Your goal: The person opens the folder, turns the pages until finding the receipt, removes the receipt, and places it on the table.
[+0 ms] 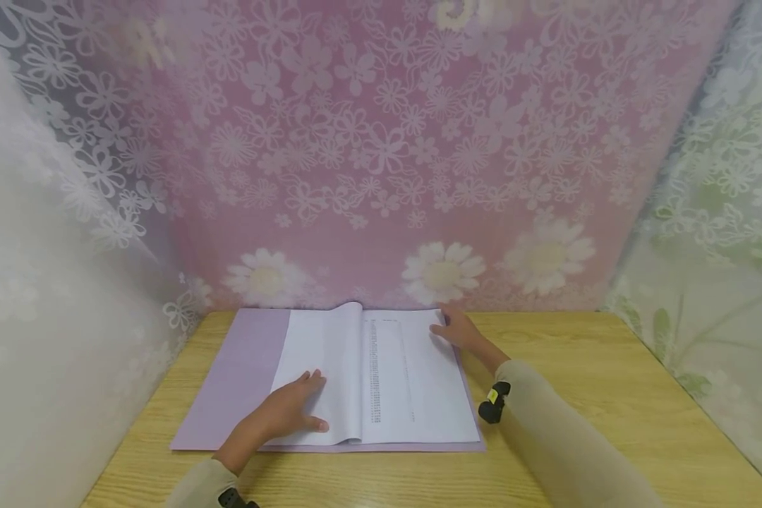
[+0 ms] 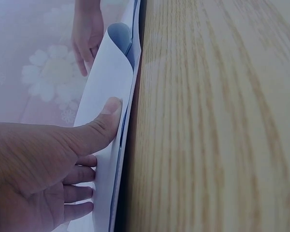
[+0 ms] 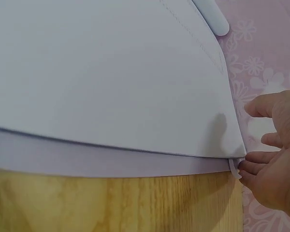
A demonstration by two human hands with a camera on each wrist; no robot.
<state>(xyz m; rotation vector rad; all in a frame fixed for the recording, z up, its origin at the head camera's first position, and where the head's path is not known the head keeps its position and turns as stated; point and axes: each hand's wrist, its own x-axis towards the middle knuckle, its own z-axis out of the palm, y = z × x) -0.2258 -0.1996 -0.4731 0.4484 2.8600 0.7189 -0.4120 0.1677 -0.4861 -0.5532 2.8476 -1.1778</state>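
Note:
A booklet with a lilac cover [image 1: 248, 374] lies open on the wooden table. Its left white page [image 1: 320, 339] bulges up along the fold; the right page [image 1: 428, 381] carries columns of small print. My left hand [image 1: 286, 413] rests on the left page with fingers spread. In the left wrist view, the thumb lies extended across the curved paper [image 2: 104, 82]. At the far right corner of the booklet is my right hand [image 1: 460, 331]. Its fingers [image 3: 255, 157] are loosely bent right at the page corner, with the thumb apart from the paper.
The wooden table [image 1: 559, 395] extends in front of the booklet and to both sides. Behind it rises a pink flowered curtain [image 1: 381, 176], with pale flowered panels left [image 1: 51, 296] and right [image 1: 730, 282]. A black wrist camera [image 1: 494, 402] sits on the right sleeve.

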